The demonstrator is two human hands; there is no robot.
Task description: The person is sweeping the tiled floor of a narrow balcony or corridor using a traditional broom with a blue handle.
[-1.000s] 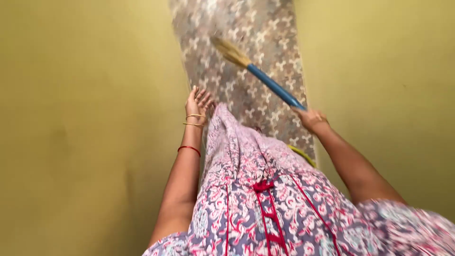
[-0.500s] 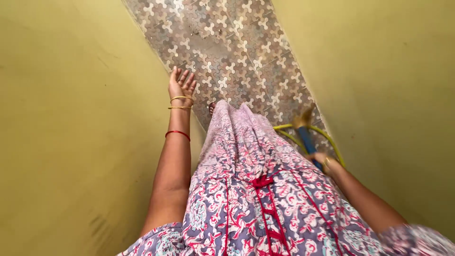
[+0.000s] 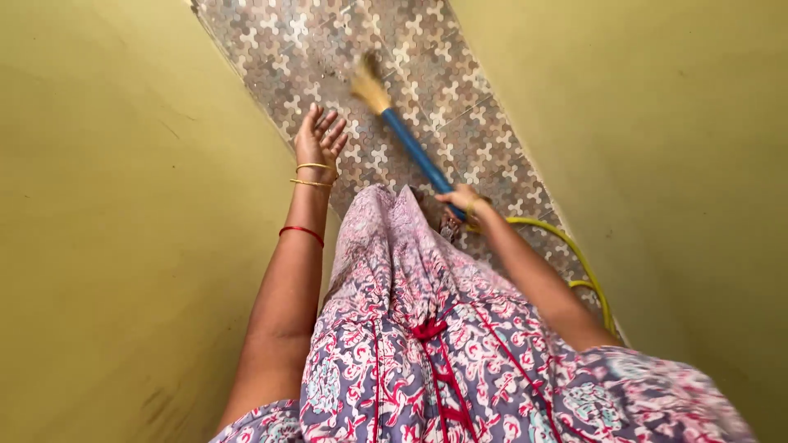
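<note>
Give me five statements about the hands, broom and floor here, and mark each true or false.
1. The right hand grips the broom by its blue handle. True.
2. The left hand holds a dustpan. False: it is open and empty.
3. The floor is patterned tile. True.
4. A yellow hose lies by the right arm. True.
5. The walls are white. False: both walls are yellowish.

Patterned floor between two yellow walls

A strip of mosaic-tiled floor (image 3: pixel 460 90) runs between a yellow wall (image 3: pixel 107 205) on the left and another yellow wall (image 3: pixel 681 164) on the right; a yellow hose (image 3: pixel 584 264) curves along the right edge, beside a floral dress (image 3: pixel 427 328).
</note>
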